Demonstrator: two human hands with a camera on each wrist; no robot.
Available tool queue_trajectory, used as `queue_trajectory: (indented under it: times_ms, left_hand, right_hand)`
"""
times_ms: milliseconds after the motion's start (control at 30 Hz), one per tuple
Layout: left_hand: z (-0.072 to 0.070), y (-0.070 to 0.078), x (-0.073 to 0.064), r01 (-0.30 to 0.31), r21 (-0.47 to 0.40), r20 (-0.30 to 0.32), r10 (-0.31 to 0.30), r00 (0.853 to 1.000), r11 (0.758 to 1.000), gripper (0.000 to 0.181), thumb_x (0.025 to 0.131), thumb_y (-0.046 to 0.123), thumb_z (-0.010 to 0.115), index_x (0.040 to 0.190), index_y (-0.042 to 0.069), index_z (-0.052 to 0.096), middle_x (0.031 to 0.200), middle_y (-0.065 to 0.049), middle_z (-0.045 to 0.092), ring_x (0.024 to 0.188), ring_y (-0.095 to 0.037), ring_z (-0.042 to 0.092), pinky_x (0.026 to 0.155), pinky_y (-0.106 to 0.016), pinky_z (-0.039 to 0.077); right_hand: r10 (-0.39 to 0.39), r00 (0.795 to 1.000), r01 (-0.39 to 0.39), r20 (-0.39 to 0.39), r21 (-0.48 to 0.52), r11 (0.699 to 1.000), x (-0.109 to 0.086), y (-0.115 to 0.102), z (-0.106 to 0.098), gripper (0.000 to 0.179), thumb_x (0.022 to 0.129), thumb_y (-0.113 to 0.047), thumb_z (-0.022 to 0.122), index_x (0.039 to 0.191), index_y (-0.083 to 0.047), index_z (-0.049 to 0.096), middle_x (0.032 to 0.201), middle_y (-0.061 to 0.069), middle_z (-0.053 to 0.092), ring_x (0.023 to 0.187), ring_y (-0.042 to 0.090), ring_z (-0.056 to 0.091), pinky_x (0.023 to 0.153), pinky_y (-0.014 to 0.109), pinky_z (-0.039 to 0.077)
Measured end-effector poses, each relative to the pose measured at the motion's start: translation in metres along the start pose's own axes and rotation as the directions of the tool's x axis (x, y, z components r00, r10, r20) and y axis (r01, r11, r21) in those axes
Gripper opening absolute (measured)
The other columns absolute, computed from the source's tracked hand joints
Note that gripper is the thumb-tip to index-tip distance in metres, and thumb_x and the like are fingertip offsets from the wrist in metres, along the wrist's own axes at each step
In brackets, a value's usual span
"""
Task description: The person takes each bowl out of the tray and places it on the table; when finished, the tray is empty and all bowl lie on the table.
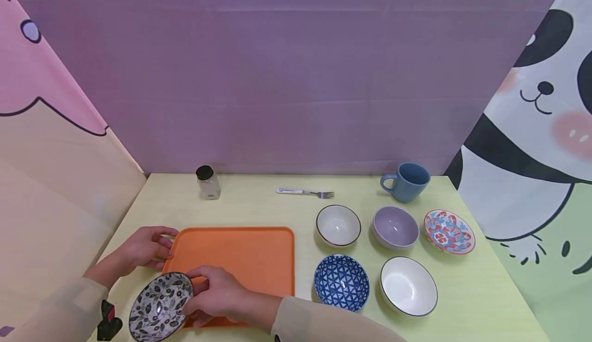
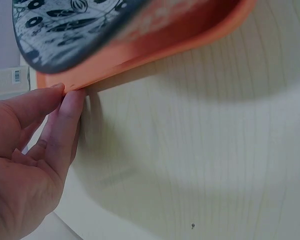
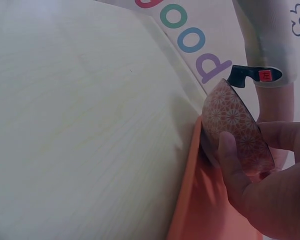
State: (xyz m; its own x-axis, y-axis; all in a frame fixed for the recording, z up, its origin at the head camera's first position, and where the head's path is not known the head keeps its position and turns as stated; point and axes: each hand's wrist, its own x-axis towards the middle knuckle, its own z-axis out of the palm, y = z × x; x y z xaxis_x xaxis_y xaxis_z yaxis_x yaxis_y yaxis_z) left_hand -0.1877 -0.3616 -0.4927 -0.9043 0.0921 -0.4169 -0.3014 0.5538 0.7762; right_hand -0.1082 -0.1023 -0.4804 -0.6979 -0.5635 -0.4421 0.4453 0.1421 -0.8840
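Note:
My right hand pinches the right edge of a bowl with a black-and-white leaf pattern inside. The bowl is tilted over the near left part of an orange tray. In the right wrist view, the thumb lies against the bowl's patterned outer side. My left hand is at the tray's left side. The left wrist view shows its thumb and fingers pinching the tray's rim, with the bowl overlapping the tray just beyond.
Right of the tray stand a white bowl, a purple bowl, a blue-patterned bowl, another white bowl and a red-and-blue patterned dish. Along the back are a black-lidded jar, a fork and a blue mug.

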Motion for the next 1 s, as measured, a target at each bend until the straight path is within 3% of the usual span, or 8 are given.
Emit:
queue_trajectory:
  times_ms: [300, 633, 1000]
  left_hand:
    - [-0.002, 0.001, 0.004, 0.011, 0.012, -0.002, -0.011, 1.000, 1.000, 0.061, 0.090, -0.002, 0.069, 0.145, -0.009, 0.043, 0.110, -0.019, 0.064, 0.085, -0.023, 0.069, 0.072, -0.042, 0.064]
    - [0.000, -0.001, 0.004, 0.015, -0.001, -0.004, -0.015, 1.000, 1.000, 0.060, 0.089, -0.002, 0.069, 0.143, -0.008, 0.044, 0.108, -0.018, 0.063, 0.083, -0.023, 0.068, 0.071, -0.042, 0.064]
    - [-0.001, 0.001, 0.003, 0.034, -0.010, 0.011, -0.034, 0.999, 0.999, 0.060, 0.089, -0.001, 0.069, 0.143, -0.008, 0.044, 0.107, -0.016, 0.062, 0.083, -0.023, 0.067, 0.071, -0.042, 0.064]
  right_hand:
    - [0.012, 1.000, -0.012, -0.002, -0.024, 1.000, -0.009, -0.008, -0.009, 0.043, 0.084, 0.004, 0.076, 0.114, -0.026, 0.069, 0.084, 0.005, 0.072, 0.068, 0.022, 0.071, 0.050, 0.034, 0.059]
    - [0.003, 1.000, -0.003, 0.013, -0.015, 1.000, -0.017, -0.009, -0.026, 0.039, 0.084, 0.002, 0.075, 0.112, -0.025, 0.070, 0.081, 0.011, 0.074, 0.066, 0.030, 0.074, 0.043, 0.033, 0.056]
    - [-0.012, 0.999, 0.012, 0.046, 0.006, 1.000, -0.032, -0.014, -0.042, 0.040, 0.085, 0.000, 0.072, 0.117, -0.024, 0.067, 0.088, 0.012, 0.071, 0.063, 0.019, 0.068, 0.042, 0.030, 0.055]
